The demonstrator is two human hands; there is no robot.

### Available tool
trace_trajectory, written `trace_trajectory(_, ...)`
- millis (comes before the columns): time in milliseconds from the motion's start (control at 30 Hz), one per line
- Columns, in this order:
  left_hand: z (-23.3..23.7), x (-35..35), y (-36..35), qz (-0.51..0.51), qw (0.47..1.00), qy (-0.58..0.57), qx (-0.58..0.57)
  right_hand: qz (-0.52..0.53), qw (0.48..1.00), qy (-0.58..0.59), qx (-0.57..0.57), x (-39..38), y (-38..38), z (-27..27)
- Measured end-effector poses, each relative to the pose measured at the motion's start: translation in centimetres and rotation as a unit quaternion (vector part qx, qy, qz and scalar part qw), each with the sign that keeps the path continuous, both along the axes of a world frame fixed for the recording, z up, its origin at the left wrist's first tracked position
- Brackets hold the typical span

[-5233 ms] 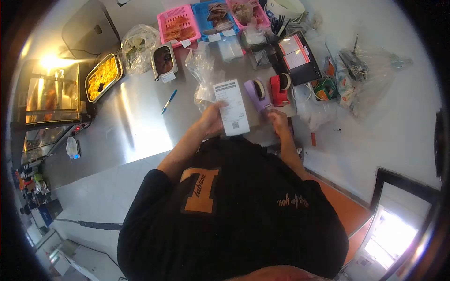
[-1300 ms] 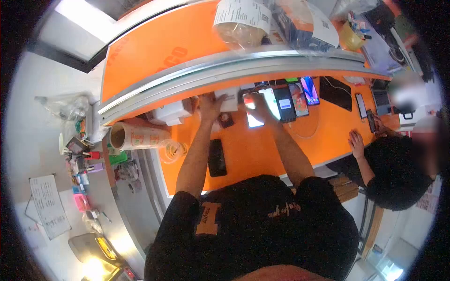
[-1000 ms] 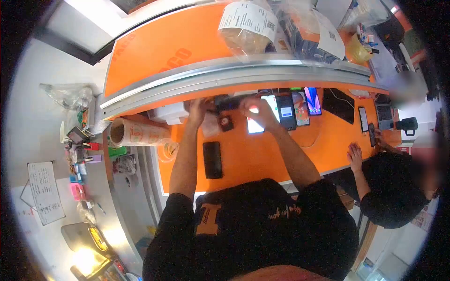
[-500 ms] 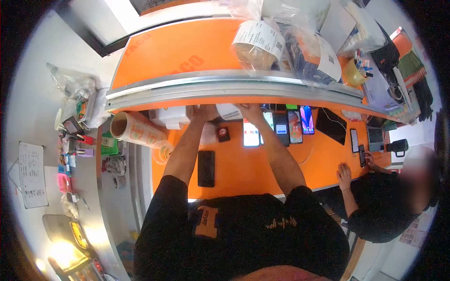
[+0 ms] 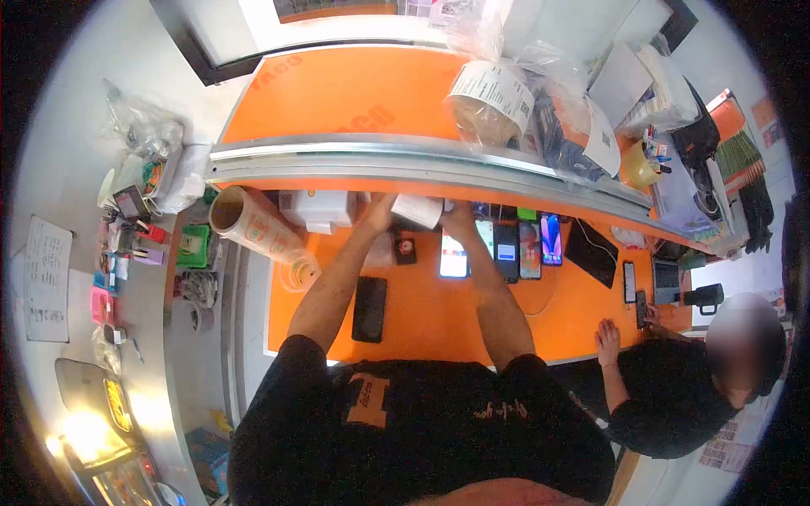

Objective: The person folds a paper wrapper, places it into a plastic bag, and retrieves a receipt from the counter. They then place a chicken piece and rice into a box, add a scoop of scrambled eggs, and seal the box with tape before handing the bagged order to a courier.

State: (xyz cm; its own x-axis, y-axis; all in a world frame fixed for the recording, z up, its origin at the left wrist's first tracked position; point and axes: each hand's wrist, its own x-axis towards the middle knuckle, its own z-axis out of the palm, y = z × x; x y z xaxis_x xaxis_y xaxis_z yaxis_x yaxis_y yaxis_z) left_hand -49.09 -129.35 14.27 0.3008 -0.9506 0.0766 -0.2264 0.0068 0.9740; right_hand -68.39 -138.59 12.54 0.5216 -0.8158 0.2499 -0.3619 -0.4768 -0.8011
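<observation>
Reaching in under the shelf's front edge, my left hand grips the left end of a small white box with faint print on top. My right hand is close by the box's right end, its fingers mostly hidden. A lit phone lies just below my right hand, with several more phones in a row to its right. Below the white box sits a small dark box with a red mark. Nearer to me, a black phone lies face up on the orange table.
A metal-edged orange shelf overhangs the table, carrying bagged label rolls. A large wrap roll and a white carton stand at the left. At the right, another person's hand rests by the table edge near a laptop.
The camera view has shifted slightly. The white box is turned a little and sits closer to my left hand, with a small gap showing beside my right hand.
</observation>
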Motion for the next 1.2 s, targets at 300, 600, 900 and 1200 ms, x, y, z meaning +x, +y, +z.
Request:
trace_trajectory(300,-2.3,1.0,-0.6,0.02,0.88,-0.465,0.101,0.206,0.968,-0.015,0.14,-1.2,2.2,4.1)
trace_trajectory(600,-4.6,-0.4,-1.2,-0.05,0.838,-0.538,0.071,0.284,0.869,0.376,0.153,-11.2,4.4,12.3)
trace_trajectory(900,-0.4,-8.3,9.0,-0.451,0.813,0.272,0.248,0.028,0.941,-0.083,0.327,-16.7,18.2,13.7)
trace_trajectory(1200,17.3,-6.5,9.3,-0.176,0.909,0.377,-0.031,0.111,0.847,0.323,0.408,-17.0,26.4,6.4)
